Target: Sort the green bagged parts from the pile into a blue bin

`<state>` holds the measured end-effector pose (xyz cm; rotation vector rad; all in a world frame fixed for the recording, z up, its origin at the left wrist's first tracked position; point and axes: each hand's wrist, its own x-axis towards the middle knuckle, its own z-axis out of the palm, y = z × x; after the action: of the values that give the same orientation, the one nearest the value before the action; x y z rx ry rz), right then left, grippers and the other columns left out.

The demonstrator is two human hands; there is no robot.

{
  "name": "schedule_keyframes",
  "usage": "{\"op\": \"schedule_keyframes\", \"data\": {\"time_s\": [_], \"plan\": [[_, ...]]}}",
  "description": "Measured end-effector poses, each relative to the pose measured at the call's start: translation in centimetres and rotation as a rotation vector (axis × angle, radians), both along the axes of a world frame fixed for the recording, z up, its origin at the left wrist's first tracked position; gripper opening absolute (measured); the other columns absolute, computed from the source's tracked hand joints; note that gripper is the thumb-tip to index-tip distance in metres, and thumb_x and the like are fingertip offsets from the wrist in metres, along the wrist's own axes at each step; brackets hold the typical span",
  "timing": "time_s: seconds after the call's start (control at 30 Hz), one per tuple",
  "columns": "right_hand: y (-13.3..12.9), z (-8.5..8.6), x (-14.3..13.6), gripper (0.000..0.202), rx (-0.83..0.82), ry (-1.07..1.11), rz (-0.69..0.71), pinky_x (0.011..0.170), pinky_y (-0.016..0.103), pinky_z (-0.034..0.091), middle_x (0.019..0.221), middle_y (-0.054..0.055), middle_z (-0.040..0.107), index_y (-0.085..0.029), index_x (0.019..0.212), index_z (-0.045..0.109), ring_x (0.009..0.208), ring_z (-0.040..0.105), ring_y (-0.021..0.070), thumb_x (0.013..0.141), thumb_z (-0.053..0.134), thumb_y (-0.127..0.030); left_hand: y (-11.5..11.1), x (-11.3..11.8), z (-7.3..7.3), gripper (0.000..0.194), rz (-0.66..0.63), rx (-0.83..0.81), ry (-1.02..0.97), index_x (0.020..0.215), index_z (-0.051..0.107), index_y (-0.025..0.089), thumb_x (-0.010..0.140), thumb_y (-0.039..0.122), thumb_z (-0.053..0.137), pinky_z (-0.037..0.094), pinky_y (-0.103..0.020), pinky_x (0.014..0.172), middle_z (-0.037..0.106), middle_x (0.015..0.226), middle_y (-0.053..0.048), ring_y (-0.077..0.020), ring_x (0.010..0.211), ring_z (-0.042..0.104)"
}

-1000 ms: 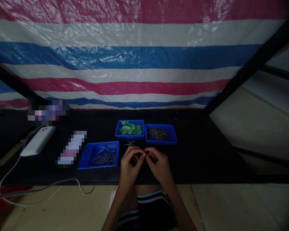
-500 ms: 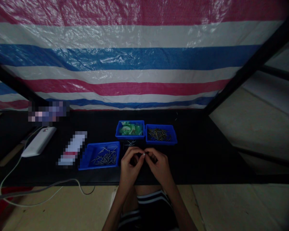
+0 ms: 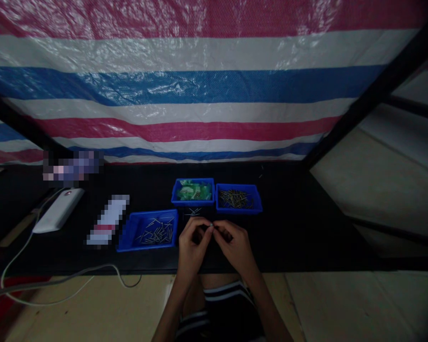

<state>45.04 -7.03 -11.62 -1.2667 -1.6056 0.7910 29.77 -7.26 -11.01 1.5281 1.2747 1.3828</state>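
Observation:
My left hand and my right hand meet fingertip to fingertip above the front of the black table. Both are closed in a pinch around something tiny; only a pale speck shows between the tips, too small to name. Just left of my left hand is a blue tray holding thin silver metal pins. Beyond my hands, a blue bin contains green and clear plastic pieces. Beside it, another blue bin holds brownish metal pins or screws. A few loose pins lie on the table between bins and hands.
A white power bank with a cable lies at the left, near a blurred-out phone-like object. Cables hang over the front edge of the table. A striped plastic sheet closes off the back, with a dark frame bar on the right.
My fingertips have shifted very slightly, and the pale speck between them shows less. The trays and other things stay where they were.

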Motion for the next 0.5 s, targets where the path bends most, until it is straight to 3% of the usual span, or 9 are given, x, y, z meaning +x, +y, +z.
{"op": "schedule_keyframes", "data": {"time_s": [0.17,0.33,0.5], "plan": [[-0.1,0.4,0.0,0.012,0.007,-0.018,-0.012,0.061,0.022,0.045,0.074,-0.002,0.066,-0.021,0.1,0.075,0.063,0.058,0.011,0.098,0.064,-0.026,-0.1,0.2,-0.2,0.011,0.018,-0.021,-0.03,0.098,0.07,0.021,0.096,0.031,0.07,0.049,-0.023,0.067,0.068,0.098,-0.004,-0.0139,0.078,0.064],[-0.5,1.3,0.0,0.018,0.079,0.011,-0.066,0.061,0.022,0.046,0.065,-0.004,0.06,-0.02,0.093,0.071,0.058,0.057,0.0108,0.101,0.06,-0.031,-0.1,0.4,0.5,0.018,0.075,-0.12,-0.089,0.098,0.069,0.02,0.099,0.038,0.065,0.045,-0.022,0.057,0.064,0.075,0.001,-0.0124,0.061,0.056],[-1.3,2.6,-2.3,0.015,0.149,0.062,-0.1,0.063,0.023,0.051,0.075,0.001,0.071,-0.021,0.092,0.072,0.065,0.065,0.0134,0.1,0.061,-0.029,-0.4,0.2,0.6,0.018,0.024,-0.048,0.029,0.09,0.072,0.019,0.097,0.032,0.062,0.051,-0.026,0.065,0.071,0.079,-0.002,-0.0164,0.069,0.065]]}}
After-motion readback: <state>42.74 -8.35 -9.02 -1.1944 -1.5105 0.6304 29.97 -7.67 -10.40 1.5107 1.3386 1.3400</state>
